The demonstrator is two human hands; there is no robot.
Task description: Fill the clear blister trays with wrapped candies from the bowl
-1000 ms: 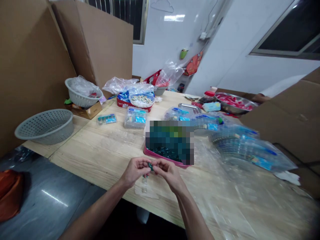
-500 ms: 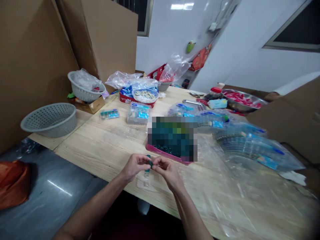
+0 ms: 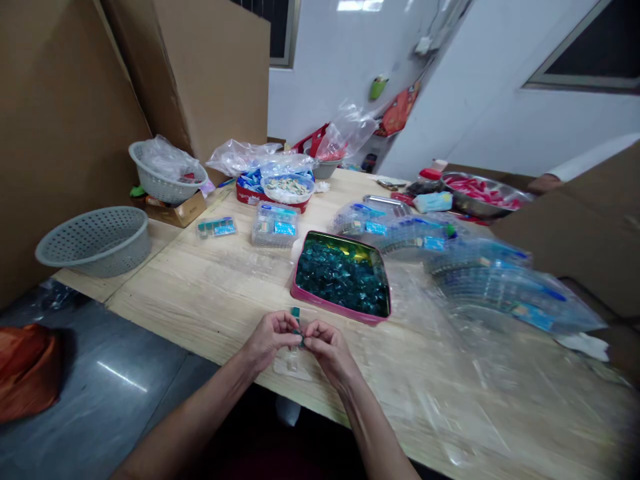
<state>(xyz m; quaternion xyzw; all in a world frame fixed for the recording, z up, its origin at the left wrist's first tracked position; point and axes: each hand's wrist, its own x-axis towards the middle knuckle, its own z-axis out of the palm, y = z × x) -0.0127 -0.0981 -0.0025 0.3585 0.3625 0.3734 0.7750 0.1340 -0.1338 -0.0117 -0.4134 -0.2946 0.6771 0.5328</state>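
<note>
My left hand (image 3: 270, 340) is closed in a pinch, thumb against fingertips, on a small dark green piece (image 3: 301, 339). From the other side my right hand (image 3: 327, 347) pinches at the same piece. Both hands are just over a clear plastic tray (image 3: 293, 365) near the table's front edge, its lower compartments see-through. Another green piece (image 3: 295, 311) shows at the tray's far end, above my fingers. Beyond my hands stands a pink-rimmed tin (image 3: 340, 307) full of glossy dark green pieces. Fingers partly hide the held piece.
Clear filled cases (image 3: 275, 227) and a smaller case (image 3: 217, 228) stand at the back left. Stacked clear trays (image 3: 475, 280) spread to the right. A grey basket (image 3: 95, 243) sits at the left edge. A steel bowl (image 3: 483, 197) holds pink pieces; a person's hand (image 3: 545, 183) is beside it.
Both hands have moved slightly down, closer to the clear tray, with the green piece still between the fingertips. The whole view has shifted a little.
</note>
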